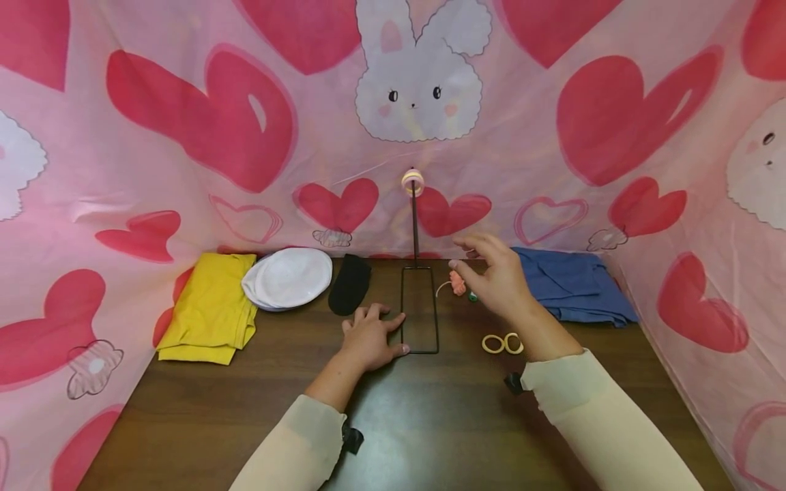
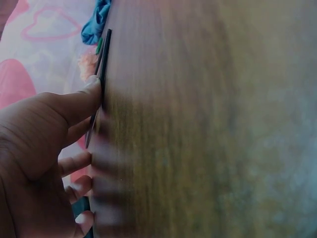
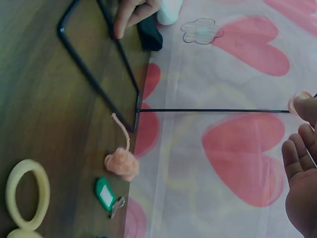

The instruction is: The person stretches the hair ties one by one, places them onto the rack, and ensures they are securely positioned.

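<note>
A black wire stand [image 1: 419, 352] has its rectangular base on the table and a thin upright post [image 1: 415, 225] at the back. Pale rings [image 1: 413, 181] are at the top of the post. My left hand [image 1: 368, 339] rests with spread fingers at the base's left side, thumb on the near corner; the left wrist view shows the thumb [image 2: 79, 101] against the black wire. My right hand [image 1: 494, 276] is raised to the right of the post, fingers loosely bent and holding nothing. In the right wrist view its thumb [image 3: 306, 108] overlaps the rings.
Right of the base lie a coral pompom [image 1: 457, 282], a green tag [image 1: 473, 296] and two yellow rings [image 1: 493, 344]. A blue folded cloth [image 1: 571, 286] is back right. Leftward are a black fabric item [image 1: 350, 285], a white oval item [image 1: 293, 276] and a yellow cloth [image 1: 209, 310].
</note>
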The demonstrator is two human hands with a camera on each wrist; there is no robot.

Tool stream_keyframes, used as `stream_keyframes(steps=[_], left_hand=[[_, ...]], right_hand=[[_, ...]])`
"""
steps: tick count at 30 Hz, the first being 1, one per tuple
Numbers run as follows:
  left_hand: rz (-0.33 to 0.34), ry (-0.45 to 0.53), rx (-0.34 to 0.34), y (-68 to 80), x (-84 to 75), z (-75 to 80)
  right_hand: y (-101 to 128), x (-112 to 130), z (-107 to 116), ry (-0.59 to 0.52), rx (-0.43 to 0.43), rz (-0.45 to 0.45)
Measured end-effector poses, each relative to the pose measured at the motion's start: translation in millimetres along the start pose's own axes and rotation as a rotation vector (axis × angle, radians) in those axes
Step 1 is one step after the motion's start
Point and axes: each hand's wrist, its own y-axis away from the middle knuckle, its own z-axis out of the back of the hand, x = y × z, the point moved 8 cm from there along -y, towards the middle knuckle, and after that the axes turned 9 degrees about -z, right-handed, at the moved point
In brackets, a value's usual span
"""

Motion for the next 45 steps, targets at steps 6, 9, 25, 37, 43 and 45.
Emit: stream_keyframes(steps=[6,9,25,37,43,45], left_hand=[[-0.004,-0.006,-0.005,-0.2,0.9,-1.1],[-0.006,-0.007,-0.007,-0.4,1.2,-1.7],[-0.010,-0.003,-0.007,-0.5,2.6,-2.9],[-0.010,0.002,-0.009,1.6,-2.0,3.2],[-0.007,0.000,-0.004,1.6,-2.2,3.9],[-0.009,0.003,-0.006,1.6,-2.1,3.6]], right_hand=[[19.5,-7.7,2.3,0.050,0.057,0.016],[29.2,-11.7,5.3,0.078,0.063,0.031],[79.0,-50.1,7.6,0.204,0.284,-0.024],[110.2,-83.7,8.7,0.262,0.447,-0.076],[119.8,-99.6,0.3,0.286,0.569,-0.155],[120.7,-103.3,-1.7,0.296,0.589,-0.169]])
